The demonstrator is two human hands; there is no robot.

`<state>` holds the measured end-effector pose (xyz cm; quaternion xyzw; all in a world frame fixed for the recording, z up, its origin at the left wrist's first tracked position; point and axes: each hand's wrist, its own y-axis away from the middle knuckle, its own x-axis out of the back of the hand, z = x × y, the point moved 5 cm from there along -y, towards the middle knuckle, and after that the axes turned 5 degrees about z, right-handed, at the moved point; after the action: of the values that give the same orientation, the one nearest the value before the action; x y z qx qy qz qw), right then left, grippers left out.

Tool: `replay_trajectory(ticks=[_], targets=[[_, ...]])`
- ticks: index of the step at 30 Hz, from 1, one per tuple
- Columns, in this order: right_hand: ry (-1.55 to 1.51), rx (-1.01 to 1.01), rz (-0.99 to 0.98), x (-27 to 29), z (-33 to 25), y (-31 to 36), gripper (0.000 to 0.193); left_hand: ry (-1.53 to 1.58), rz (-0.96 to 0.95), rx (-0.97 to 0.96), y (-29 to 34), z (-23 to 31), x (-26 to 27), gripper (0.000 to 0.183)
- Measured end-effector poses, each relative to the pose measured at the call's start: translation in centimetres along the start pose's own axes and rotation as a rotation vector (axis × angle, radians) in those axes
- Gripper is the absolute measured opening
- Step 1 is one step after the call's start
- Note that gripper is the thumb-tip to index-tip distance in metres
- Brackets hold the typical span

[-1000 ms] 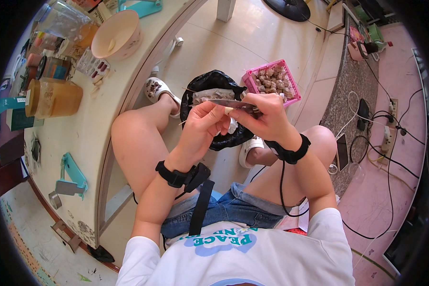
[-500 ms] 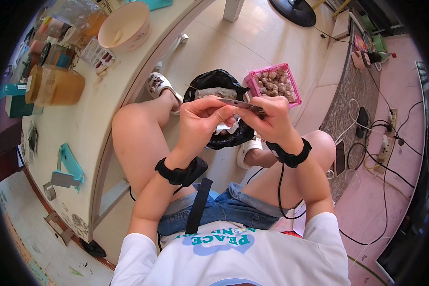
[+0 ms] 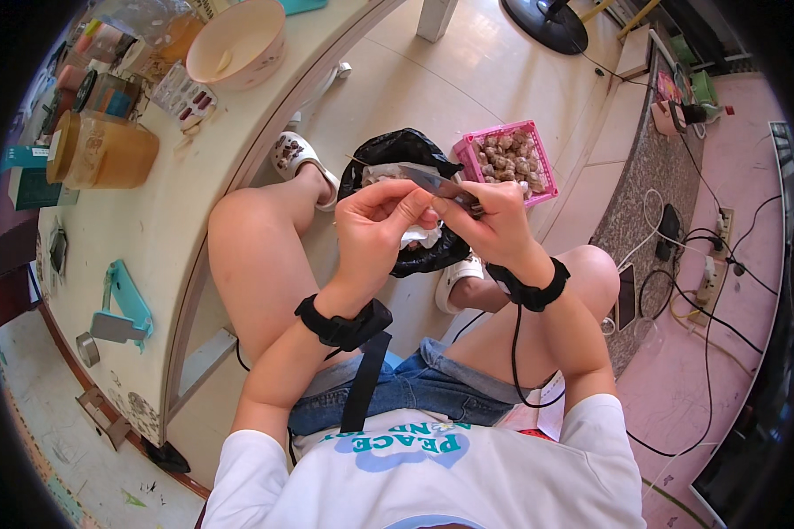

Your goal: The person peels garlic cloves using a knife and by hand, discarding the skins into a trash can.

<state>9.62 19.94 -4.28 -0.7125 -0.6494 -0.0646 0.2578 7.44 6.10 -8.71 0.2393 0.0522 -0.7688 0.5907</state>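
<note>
My right hand is closed around the handle of a small knife. Its metal blade points left across the fingertips of my left hand. The left thumb and fingers are pinched together right beneath the blade, and what they hold is hidden. Both hands meet above a black plastic bag on the floor, which stands open with white crumpled material inside. Just beyond the right hand sits a pink basket full of brownish-purple garlic.
To the left, a white table carries a pale bowl with a small pale piece in it, a jar of amber contents and a teal phone stand. Cables and a power strip lie at right; a black round base stands far off.
The knife blade has turned so that more of its flat side shows, angled up and left. Both hands stay close together in nearly the same place.
</note>
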Motion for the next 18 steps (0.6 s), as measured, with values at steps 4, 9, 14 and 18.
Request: replay_trajectory(ticks=[4,9,14,18], targets=[[-0.028,-0.046,-0.063,-0.4,0.8,0.2,0.013,0.033,0.037,0.006,0.2,-0.1,0.0,0.011],[-0.008,-0.062,-0.113,-0.7,1.6,0.3,0.015,-0.016,0.07,0.012,0.5,-0.3,0.1,0.011],[0.028,0.159,-0.165,-2.3,0.3,1.0,0.02,0.107,0.192,0.135,-0.2,-1.2,0.9,0.012],[0.033,0.109,-0.218,-3.0,0.4,1.7,0.022,0.366,0.076,0.289,-1.1,-1.5,1.4,0.014]])
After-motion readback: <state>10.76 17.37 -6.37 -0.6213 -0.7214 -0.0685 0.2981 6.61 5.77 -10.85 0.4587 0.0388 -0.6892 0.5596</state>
